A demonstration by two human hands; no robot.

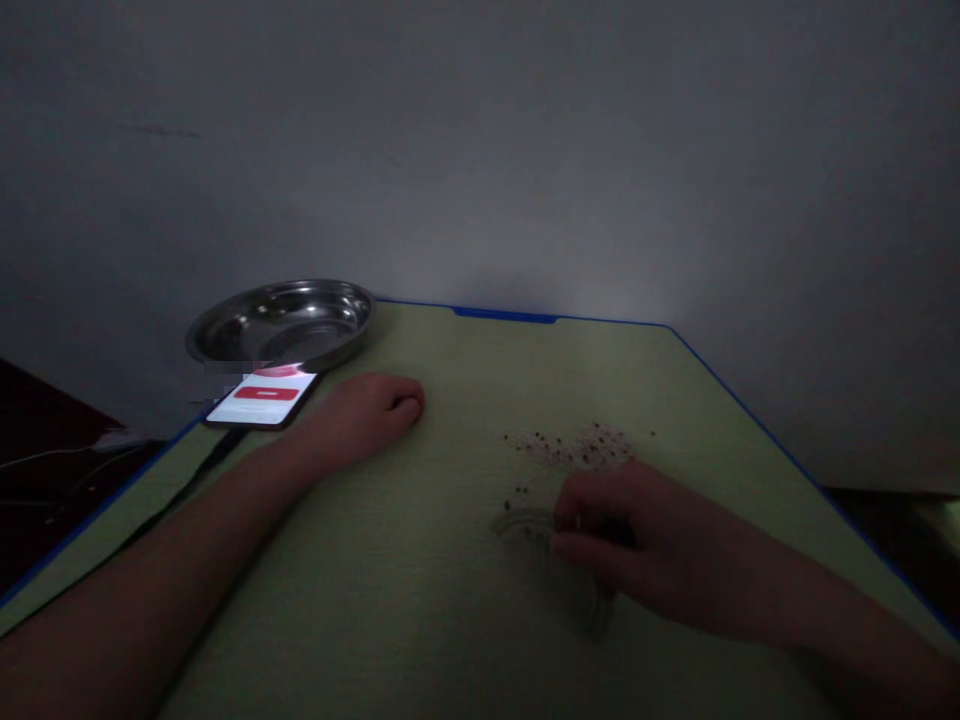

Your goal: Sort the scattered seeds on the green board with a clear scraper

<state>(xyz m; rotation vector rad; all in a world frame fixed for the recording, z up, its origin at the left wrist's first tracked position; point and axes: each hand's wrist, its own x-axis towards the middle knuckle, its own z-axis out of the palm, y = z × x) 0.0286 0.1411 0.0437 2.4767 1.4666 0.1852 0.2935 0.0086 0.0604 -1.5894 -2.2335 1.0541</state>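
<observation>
My left hand [367, 415] rests on the green tabletop in a loose fist, thumb against the curled fingers; whatever may be inside is hidden. To the right, my right hand [637, 530] is closed in a pinch just above a clear, curved object [517, 522], blurred and partly covered by the hand. A tiny pale spot shows at the fingertips, too small to name. Beyond the right hand lies a scattered heap of small pale grains mixed with dark beans [596, 445]. A few dark beans [519, 489] lie apart, nearer the clear object.
A shiny steel bowl [349, 345] stands at the table's back left. In front of it lies a phone [262, 405] with a lit screen, a dark strap or cable [202, 470] running toward me. A blue edge [506, 316] borders the table, against a grey wall [525, 150].
</observation>
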